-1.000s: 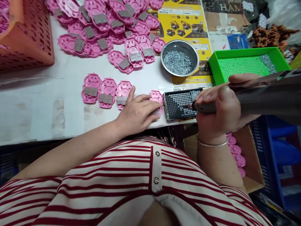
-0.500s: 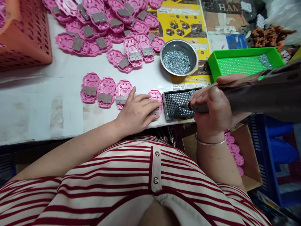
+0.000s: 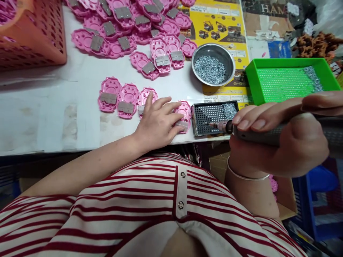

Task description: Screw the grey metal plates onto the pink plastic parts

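My left hand (image 3: pixel 157 126) lies with spread fingers over the table, its fingertips touching a pink plastic casing (image 3: pixel 184 109) with a grey metal plate. Beside it, partly under that hand, is another pink casing (image 3: pixel 148 93); two more stand in line to the left, a nearer casing (image 3: pixel 129 93) and an outer casing (image 3: pixel 109 89). My right hand (image 3: pixel 292 146) is wrapped round a grey electric screwdriver (image 3: pixel 264 138). The tool lies nearly level, its bit over a small black perforated screw tray (image 3: pixel 193 123) with loose screws (image 3: pixel 229 110) at its right end.
Behind the tray stand a metal bowl (image 3: pixel 232 71) of small screws and a green tray (image 3: pixel 252 80) holding more screws. A heap of pink casings (image 3: pixel 120 21) covers the back. An orange basket (image 3: pixel 34 39) is at left. Brown pieces (image 3: pixel 316 44) lie at far right.
The camera view has shifted, moving the table things rightward in the picture. My right hand and screwdriver look larger and farther right, the bit still over the black tray. My left hand stays at the casing.
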`<act>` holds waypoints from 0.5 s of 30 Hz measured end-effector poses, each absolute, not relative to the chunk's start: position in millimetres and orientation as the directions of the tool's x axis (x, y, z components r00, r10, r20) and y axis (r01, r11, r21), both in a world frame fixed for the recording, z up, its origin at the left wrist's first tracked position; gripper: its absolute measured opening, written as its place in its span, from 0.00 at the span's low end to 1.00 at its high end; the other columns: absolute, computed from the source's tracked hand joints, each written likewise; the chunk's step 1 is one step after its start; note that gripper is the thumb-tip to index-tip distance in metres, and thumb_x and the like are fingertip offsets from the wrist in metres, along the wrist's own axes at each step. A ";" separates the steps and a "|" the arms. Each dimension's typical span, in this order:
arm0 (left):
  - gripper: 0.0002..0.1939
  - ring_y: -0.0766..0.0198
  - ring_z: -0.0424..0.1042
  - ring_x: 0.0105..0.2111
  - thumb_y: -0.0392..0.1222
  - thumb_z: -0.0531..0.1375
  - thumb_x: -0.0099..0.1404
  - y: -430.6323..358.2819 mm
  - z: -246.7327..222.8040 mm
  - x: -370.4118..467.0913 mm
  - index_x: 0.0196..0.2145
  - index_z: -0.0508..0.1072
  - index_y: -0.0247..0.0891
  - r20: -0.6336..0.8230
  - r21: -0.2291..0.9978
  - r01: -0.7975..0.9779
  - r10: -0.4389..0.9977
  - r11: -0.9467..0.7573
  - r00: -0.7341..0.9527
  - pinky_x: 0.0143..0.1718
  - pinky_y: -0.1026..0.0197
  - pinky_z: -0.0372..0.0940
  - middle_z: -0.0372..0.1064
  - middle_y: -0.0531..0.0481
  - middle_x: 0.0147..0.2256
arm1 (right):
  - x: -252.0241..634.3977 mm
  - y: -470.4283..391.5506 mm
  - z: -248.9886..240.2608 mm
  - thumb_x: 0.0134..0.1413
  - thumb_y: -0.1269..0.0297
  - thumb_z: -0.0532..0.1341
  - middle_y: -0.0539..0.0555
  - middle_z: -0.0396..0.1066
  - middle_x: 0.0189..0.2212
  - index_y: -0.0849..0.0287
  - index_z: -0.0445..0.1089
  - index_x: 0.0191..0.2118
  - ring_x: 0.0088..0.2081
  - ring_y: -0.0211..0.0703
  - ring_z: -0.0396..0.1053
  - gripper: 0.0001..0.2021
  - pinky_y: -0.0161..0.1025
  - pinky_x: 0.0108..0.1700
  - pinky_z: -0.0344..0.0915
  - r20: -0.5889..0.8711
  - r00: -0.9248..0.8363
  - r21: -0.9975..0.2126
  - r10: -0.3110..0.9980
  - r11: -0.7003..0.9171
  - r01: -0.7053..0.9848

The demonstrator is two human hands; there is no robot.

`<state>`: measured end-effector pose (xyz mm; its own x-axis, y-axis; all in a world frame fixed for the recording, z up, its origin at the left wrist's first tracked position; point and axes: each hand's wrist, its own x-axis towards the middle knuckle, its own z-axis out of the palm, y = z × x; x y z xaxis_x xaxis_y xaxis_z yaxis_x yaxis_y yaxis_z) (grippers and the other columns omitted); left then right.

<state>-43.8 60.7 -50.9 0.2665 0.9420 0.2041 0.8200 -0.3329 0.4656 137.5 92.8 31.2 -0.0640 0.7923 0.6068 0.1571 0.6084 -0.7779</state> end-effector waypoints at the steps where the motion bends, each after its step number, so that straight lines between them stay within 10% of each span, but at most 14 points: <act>1: 0.14 0.41 0.62 0.60 0.50 0.63 0.65 60.5 -51.3 -44.1 0.44 0.79 0.43 0.206 0.467 0.817 0.940 -0.338 0.271 0.65 0.27 0.43 0.71 0.46 0.57 | 135.3 91.8 31.9 0.60 0.65 0.51 0.43 0.53 0.19 0.52 0.57 0.28 0.19 0.29 0.58 0.09 0.33 0.26 0.69 0.618 -0.086 -0.771 0.781 0.624 0.127; 15: 0.13 0.47 0.64 0.61 0.47 0.55 0.72 57.8 -49.4 -46.4 0.46 0.77 0.44 0.288 0.296 0.828 0.871 -0.476 0.398 0.70 0.29 0.26 0.72 0.50 0.55 | 133.6 98.4 15.9 0.61 0.62 0.51 0.45 0.50 0.19 0.56 0.56 0.23 0.20 0.29 0.57 0.15 0.31 0.26 0.66 0.612 -0.155 -0.779 0.776 0.625 0.054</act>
